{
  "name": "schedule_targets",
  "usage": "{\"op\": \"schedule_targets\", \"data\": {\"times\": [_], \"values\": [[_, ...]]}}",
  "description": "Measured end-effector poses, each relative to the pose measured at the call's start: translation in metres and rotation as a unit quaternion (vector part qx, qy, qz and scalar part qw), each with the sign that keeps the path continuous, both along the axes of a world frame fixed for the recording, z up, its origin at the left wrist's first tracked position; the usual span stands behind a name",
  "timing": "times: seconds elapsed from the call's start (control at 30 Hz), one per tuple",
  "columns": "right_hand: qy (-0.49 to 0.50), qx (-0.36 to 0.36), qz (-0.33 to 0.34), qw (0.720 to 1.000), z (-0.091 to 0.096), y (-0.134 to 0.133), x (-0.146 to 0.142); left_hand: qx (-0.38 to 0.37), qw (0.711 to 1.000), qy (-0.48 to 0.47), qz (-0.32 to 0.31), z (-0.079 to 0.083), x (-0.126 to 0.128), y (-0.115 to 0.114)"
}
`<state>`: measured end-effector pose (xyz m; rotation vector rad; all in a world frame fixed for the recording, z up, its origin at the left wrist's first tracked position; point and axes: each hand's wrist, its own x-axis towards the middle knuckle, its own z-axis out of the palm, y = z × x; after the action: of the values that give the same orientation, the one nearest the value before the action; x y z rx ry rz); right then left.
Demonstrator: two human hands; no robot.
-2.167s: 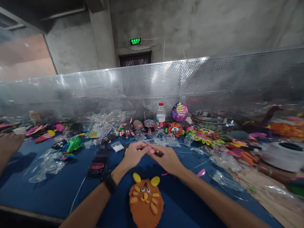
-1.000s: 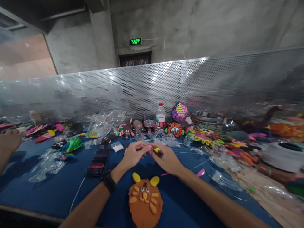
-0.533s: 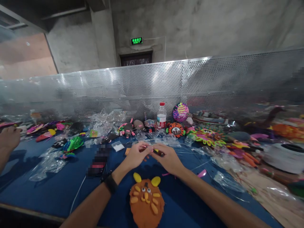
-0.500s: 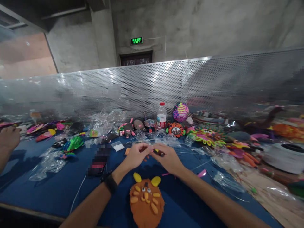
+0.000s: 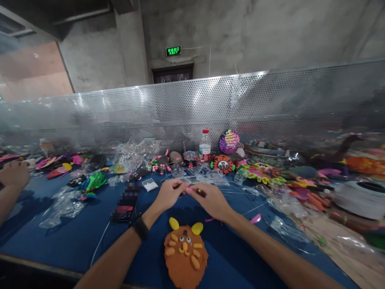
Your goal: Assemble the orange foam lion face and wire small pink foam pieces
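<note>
Above the blue table (image 5: 141, 249), my left hand (image 5: 169, 196) and my right hand (image 5: 212, 200) meet at the fingertips, both closed in a pinch. A tiny pinkish bit shows where the fingers touch, too small to name. Under the right palm there is a dark and yellow spot; whether that hand holds it, I cannot tell. Nearer to me, below the hands, lies a brown-orange clay animal face (image 5: 184, 269) with yellow ears, googly eyes and orange strips for whiskers. Neither hand touches it.
A phone (image 5: 126, 204) with a cable lies left of my forearm. Clear plastic bags (image 5: 64, 206), a red-capped bottle (image 5: 205, 146) and several colourful clay figures line the back, before a perforated metal screen (image 5: 180, 104). Another person's hand (image 5: 15, 176) is at far left.
My left hand has shifted slightly left and up, and the fingertips still meet. The other person's hand at far left has moved a little to the right. The clay face stays in place.
</note>
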<state>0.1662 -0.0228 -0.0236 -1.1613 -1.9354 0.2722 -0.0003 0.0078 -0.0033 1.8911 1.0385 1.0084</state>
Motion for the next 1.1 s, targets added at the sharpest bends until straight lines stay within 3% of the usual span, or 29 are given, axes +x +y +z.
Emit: {"op": "schedule_targets", "data": {"times": [0.27, 0.6, 0.87, 1.1], "values": [[0.002, -0.008, 0.025, 1.0, 0.003, -0.007, -0.005, -0.02, 0.995, -0.082, 0.045, -0.007, -0.003, 0.008], [0.028, -0.064, 0.008, 0.998, -0.002, -0.004, -0.002, -0.045, 0.998, -0.026, 0.022, -0.007, 0.007, -0.001], [0.008, -0.029, -0.053, 0.998, -0.001, -0.001, 0.002, -0.028, 0.998, -0.028, -0.038, -0.004, 0.006, -0.006], [-0.004, -0.033, -0.04, 0.999, 0.0, -0.001, 0.005, -0.008, 1.0, -0.008, -0.016, -0.006, 0.005, -0.005]]}}
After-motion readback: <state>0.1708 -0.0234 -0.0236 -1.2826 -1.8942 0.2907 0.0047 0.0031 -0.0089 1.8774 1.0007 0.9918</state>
